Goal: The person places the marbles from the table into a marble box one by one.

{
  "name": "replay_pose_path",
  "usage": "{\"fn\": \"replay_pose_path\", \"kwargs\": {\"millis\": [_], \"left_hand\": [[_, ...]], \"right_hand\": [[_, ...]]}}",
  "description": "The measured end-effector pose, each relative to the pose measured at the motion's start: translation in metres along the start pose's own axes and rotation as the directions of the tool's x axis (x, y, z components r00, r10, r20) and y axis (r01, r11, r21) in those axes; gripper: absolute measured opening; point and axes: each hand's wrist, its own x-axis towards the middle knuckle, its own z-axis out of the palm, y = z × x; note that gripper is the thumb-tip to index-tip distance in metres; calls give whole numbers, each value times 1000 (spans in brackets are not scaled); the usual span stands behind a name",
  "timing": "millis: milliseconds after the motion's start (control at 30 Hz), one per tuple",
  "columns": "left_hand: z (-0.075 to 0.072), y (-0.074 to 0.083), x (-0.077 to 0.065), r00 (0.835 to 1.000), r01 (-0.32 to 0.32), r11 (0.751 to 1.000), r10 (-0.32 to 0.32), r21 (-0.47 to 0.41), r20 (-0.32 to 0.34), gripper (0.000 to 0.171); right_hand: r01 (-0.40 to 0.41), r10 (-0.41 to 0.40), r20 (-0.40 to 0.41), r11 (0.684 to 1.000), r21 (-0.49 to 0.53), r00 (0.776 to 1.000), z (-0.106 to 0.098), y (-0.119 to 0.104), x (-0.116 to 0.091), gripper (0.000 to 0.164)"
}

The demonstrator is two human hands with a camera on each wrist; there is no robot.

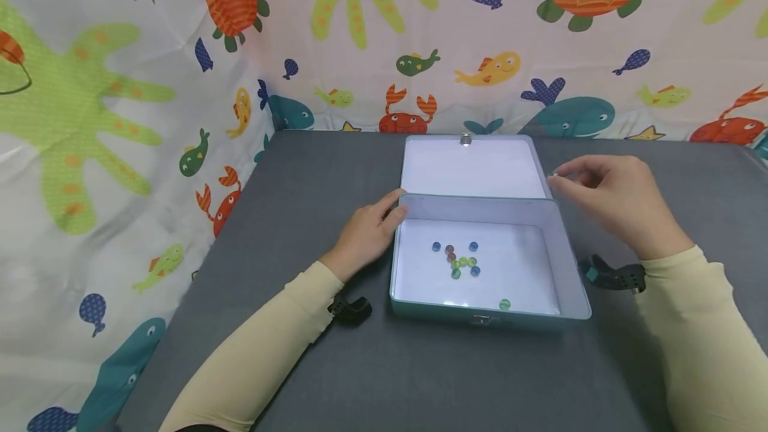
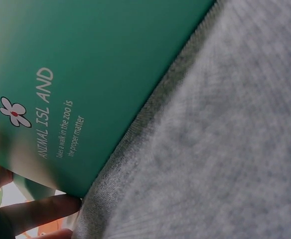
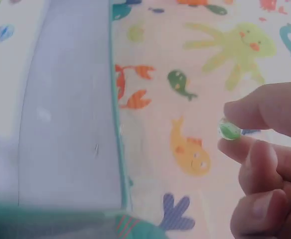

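My right hand [image 1: 618, 195] pinches a clear green glass marble [image 3: 229, 130] between thumb and index finger, beside the lid. It is just right of the open tin box [image 1: 567, 272]. At the box's back left corner, my left hand [image 1: 366, 232] grips the wall, with the thumb at the rim and fingers round the outside. Inside the box lie several marbles: a blue marble [image 1: 436, 247], a reddish-brown marble [image 1: 450, 249] and a green marble [image 1: 456, 273] among a cluster in the middle. Another green marble [image 1: 505, 304] sits apart near the front wall.
The box's white-lined lid [image 1: 474, 169] is folded back flat, with a metal clasp [image 1: 465, 139] at its far edge. A dark grey cloth [image 1: 336, 379] covers the table. Behind and at the left hangs a sea-animal curtain [image 1: 360, 72]. Each wrist wears a black strap [image 1: 618, 277].
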Motion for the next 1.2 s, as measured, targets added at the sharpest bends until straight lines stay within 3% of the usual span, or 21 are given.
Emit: {"fn": "replay_pose_path", "kwargs": {"millis": [267,500,733,867,1200], "left_hand": [[1,-3,1,1000,-4,1000,4,3,-10,58],[0,-5,1,1000,-8,1000,8,1,-10,59],[2,-3,1,1000,2,1000,-2,9,-2,60],[2,-2,1,1000,8,1000,-8,10,6,59],[1,-3,1,1000,13,1000,-13,21,1,59]], "right_hand": [[43,-48,102,998,46,994,18,-23,5,33],[126,-131,219,991,37,967,40,-37,11,27],[131,-139,303,990,46,943,53,-42,12,24],[121,-127,384,992,40,914,58,-40,13,21],[141,-106,570,990,-16,815,71,-29,14,9]]}}
